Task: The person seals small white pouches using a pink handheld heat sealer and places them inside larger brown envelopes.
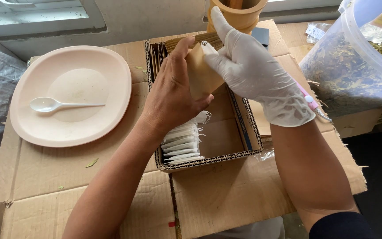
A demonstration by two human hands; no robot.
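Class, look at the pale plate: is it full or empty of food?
Empty of food: the plate holds only a white plastic spoon, its bare surface showing.

Bare left hand [173, 95] and gloved right hand [255, 73] pinch a brown paper envelope [202, 75] over an open cardboard box [208, 157]. White sachets [182, 144] stacked inside the box. Pink plate [71, 95] with white spoon [51, 105] to the left. Tub of dried leaves [354, 57] to the right.

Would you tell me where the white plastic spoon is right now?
In the head view, the white spoon lies on the pale plate at left, beside the cardboard box.
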